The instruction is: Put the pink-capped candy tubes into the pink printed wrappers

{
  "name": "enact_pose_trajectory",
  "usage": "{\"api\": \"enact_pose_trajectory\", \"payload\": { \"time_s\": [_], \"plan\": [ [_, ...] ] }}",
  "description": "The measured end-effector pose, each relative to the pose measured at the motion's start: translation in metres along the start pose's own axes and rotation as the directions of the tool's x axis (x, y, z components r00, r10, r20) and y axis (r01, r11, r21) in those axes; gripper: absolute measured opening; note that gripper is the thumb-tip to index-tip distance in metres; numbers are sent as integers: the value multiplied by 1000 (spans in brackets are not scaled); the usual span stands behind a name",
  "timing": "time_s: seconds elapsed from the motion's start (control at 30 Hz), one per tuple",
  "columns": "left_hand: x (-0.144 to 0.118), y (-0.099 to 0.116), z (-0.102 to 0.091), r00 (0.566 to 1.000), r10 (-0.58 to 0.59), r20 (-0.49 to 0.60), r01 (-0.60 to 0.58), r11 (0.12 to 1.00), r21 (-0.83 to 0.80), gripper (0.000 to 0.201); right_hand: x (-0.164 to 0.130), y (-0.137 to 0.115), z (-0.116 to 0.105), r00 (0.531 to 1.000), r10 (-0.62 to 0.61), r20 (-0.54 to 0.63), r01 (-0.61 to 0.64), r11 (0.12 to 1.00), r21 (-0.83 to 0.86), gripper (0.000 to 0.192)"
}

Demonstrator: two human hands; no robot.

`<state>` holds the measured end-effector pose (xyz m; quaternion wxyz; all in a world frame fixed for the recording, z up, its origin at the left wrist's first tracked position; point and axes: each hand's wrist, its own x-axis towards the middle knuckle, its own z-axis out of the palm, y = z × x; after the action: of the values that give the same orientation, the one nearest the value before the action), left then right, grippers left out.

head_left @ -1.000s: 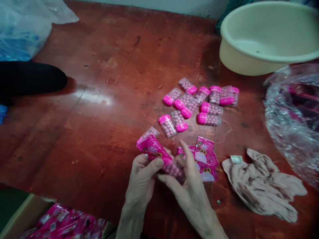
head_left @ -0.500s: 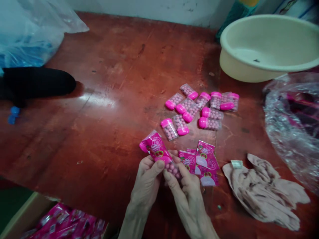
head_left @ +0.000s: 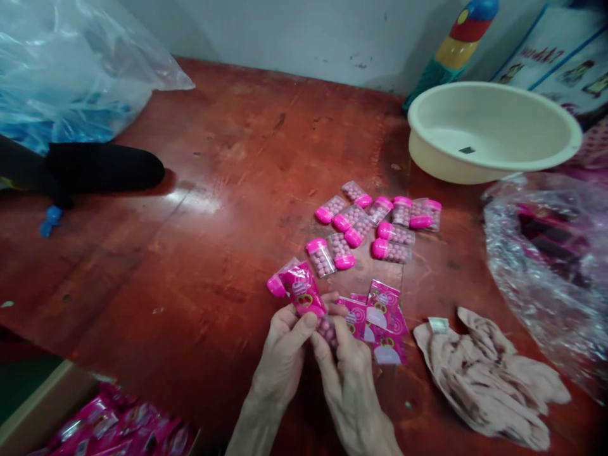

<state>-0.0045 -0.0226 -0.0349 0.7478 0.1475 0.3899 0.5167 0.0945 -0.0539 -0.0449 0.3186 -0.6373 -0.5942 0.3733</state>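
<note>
Both my hands meet over the near part of the table. My left hand (head_left: 282,348) pinches a pink printed wrapper sleeve (head_left: 304,294), which sits over the upper part of a clear candy container (head_left: 327,330). My right hand (head_left: 349,370) grips the lower end of that container, where pink candy balls show. Just beyond my fingers lies another candy container with a pink cap (head_left: 276,285), partly covered by the sleeve. Several flat pink printed sleeves (head_left: 384,301) lie right of my right hand. Farther back several capped candy containers (head_left: 357,227) are scattered on their sides.
A cream basin (head_left: 494,168) stands at the back right, with clear plastic wrapping (head_left: 517,278) in front. A crumpled cloth (head_left: 489,380) lies at right. A box of pink packets (head_left: 121,424) is at lower left. A black-covered object (head_left: 109,168) and a plastic bag (head_left: 95,69) are at left.
The camera view has tilted up and shifted, so the table items appear lower. My hands keep the same hold on the sleeve and container, with less of the container's lower end showing.
</note>
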Motion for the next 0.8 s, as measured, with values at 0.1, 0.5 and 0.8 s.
{"api": "enact_pose_trajectory", "payload": {
  "time_s": [0.1, 0.5, 0.8],
  "plan": [
    [-4, 3, -5, 997, 43, 69, -44, 999, 17, 20, -2, 6, -8, 996, 25, 83, -27, 999, 33, 31],
    [4, -3, 0, 995, 71, 64, -68, 997, -48, 13, -6, 11, 7, 996, -84, -13, 83, 996, -37, 29],
    [-4, 0, 1, 999, 41, -2, -41, 998, 52, 22, 7, -5, -3, 929, 165, 333, -341, 735, 587, 22]
  ]
}}
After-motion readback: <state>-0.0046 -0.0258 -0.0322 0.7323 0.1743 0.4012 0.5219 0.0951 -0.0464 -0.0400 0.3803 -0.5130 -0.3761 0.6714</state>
